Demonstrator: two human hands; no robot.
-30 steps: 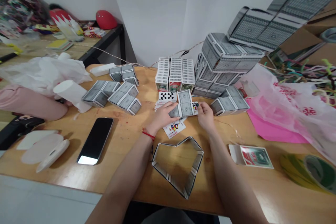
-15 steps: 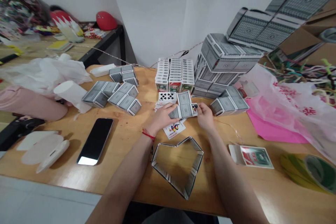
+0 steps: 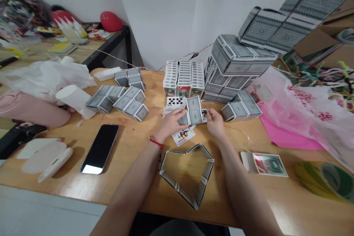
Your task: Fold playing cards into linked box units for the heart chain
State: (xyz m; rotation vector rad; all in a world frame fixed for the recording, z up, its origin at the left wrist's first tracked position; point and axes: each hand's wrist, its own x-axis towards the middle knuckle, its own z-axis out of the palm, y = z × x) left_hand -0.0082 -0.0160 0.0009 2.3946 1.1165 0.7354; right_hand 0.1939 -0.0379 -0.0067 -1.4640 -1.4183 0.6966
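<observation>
A joined piece of grey-backed playing cards (image 3: 194, 110) lies in front of the card boxes. My left hand (image 3: 172, 122) grips its left part, thumb in front and fingers behind. At its right end, the closed fingertips of my right hand (image 3: 215, 122) pinch the edge of a card that shows part of its face. A small dark spot by those fingertips is too small to name. Under my left hand lies a joker card (image 3: 183, 136), and behind it a pile topped by a spade card (image 3: 176, 101). Between my forearms stands a heart-shaped frame of cards (image 3: 206, 173).
Stacked card boxes (image 3: 183, 75) stand at the back, beside a tall folded-card structure (image 3: 243, 57). Folded-card blocks (image 3: 129, 99), a phone (image 3: 101, 149) and a pink cylinder (image 3: 33, 108) are on the left. An opened card box (image 3: 270, 165) and yellow-green tape (image 3: 323, 180) lie right.
My right hand has shifted very slightly left at the card's edge. My left hand keeps its grip, and the objects around stay where they were.
</observation>
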